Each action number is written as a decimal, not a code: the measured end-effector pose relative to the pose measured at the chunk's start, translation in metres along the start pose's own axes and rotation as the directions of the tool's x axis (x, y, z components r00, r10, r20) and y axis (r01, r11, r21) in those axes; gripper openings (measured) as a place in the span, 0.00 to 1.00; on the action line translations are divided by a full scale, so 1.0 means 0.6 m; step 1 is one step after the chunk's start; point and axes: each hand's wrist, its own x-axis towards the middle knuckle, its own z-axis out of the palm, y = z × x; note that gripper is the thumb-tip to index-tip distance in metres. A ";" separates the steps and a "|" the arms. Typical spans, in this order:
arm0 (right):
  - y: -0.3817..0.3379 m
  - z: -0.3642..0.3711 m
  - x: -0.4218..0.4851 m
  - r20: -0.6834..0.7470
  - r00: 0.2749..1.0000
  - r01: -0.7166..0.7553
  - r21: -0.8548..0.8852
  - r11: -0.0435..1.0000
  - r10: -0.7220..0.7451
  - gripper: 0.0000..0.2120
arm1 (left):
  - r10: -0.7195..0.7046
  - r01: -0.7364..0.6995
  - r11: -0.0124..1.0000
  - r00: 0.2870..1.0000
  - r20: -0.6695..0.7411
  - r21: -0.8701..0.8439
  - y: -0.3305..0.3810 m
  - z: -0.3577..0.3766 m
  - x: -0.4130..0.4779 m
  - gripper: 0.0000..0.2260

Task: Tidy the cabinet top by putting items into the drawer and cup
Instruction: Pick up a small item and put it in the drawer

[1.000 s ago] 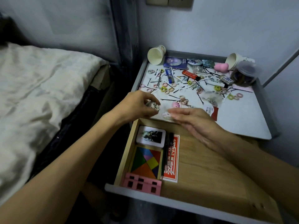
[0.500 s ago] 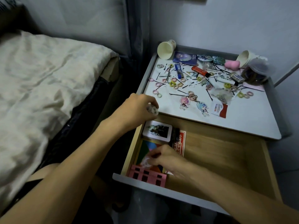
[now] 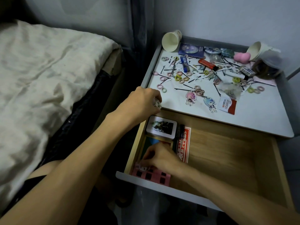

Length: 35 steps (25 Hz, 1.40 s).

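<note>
Two hands in the head view, both occupied. Grips a small patterned object (image 3: 156, 103) in the left hand (image 3: 142, 103), fingers curled round it, just over the front left corner of the surface (image 3: 259, 114). Reaches with the right hand (image 3: 159, 157) down into the open drawer (image 3: 227, 159), fingers bunched and pinching something small and pale (image 3: 140, 167) right at the pink organiser (image 3: 152, 176); too blurred to name.

Just beyond the right hand, packed along the drawer's left side: a colourful puzzle tray (image 3: 149, 142), a white tin (image 3: 161, 127) and a red packet (image 3: 184, 143). To that hand's right, only bare wood.

Beyond the left hand, plenty left to clear: two keychain figures (image 3: 190, 97) nearest, then scattered hair ties (image 3: 178, 77), bobby pins (image 3: 182, 89) and a red lighter (image 3: 207, 63). Farther back, two paper cups on their sides, one far left (image 3: 170, 41), one far right (image 3: 256, 51).

Probably mid-placement of the pale piece at the organiser. Risk of losing it down beside the organiser, against the drawer front, if released early or off-target. Risk, too, of dropping the patterned object outside the drawer, since held close to the cabinet's left edge with attention on the other hand. Later, risk of spills if loading the cups without first standing them upright.
</note>
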 end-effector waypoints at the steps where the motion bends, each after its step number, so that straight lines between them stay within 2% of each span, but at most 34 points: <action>1: 0.003 0.003 0.000 -0.003 1.000 0.009 -0.031 0.999 -0.009 0.10 | 0.004 -0.004 1.000 1.000 0.003 0.003 0.001 0.001 0.000 0.13; 10: 0.005 0.019 -0.002 0.009 0.999 0.054 -0.124 0.991 -0.053 0.11 | 0.026 -0.031 0.999 0.994 0.107 0.044 0.006 0.008 0.003 0.12; 12: 0.006 0.011 -0.008 0.000 0.999 0.052 -0.075 0.996 -0.052 0.10 | 0.033 -0.040 0.997 0.992 0.118 0.058 0.006 0.010 0.002 0.12; 14: 0.005 -0.013 -0.020 -0.082 0.995 0.050 0.002 0.999 -0.050 0.04 | 0.050 -0.058 0.996 0.991 0.124 0.062 0.008 0.010 -0.001 0.12; 16: -0.002 -0.056 -0.035 -0.214 0.977 0.042 0.212 0.976 0.005 0.04 | 0.065 -0.076 0.994 0.990 0.128 0.083 0.011 0.011 -0.005 0.12; 18: -0.011 -0.106 -0.048 -0.298 0.950 0.075 0.495 0.866 0.088 0.07 | 0.093 -0.104 0.991 0.987 0.129 0.084 0.017 0.018 -0.006 0.16; 21: -0.023 -0.143 -0.054 -0.259 0.961 0.123 0.723 0.680 0.100 0.12 | 0.143 -0.155 0.984 0.981 0.132 0.083 0.033 0.040 -0.007 0.22; 26: -0.029 -0.146 -0.055 -0.298 0.942 0.150 0.785 0.601 0.156 0.06 | 0.250 -0.273 0.951 0.955 0.162 0.145 0.066 0.063 -0.010 0.28; 28: -0.027 -0.157 -0.059 -0.261 0.945 0.130 0.852 0.507 0.197 0.05 | 0.246 -0.260 0.956 0.962 0.117 0.134 0.069 0.062 -0.010 0.30; 31: -0.023 -0.168 -0.064 -0.178 0.955 0.085 0.930 0.357 0.238 0.08 | 0.265 -0.266 0.962 0.964 0.025 0.060 0.072 0.058 -0.012 0.25; 35: -0.022 -0.172 -0.067 -0.103 0.964 0.030 0.958 0.286 0.244 0.06 | 0.263 -0.263 0.964 0.965 -0.018 -0.039 0.072 0.058 -0.010 0.18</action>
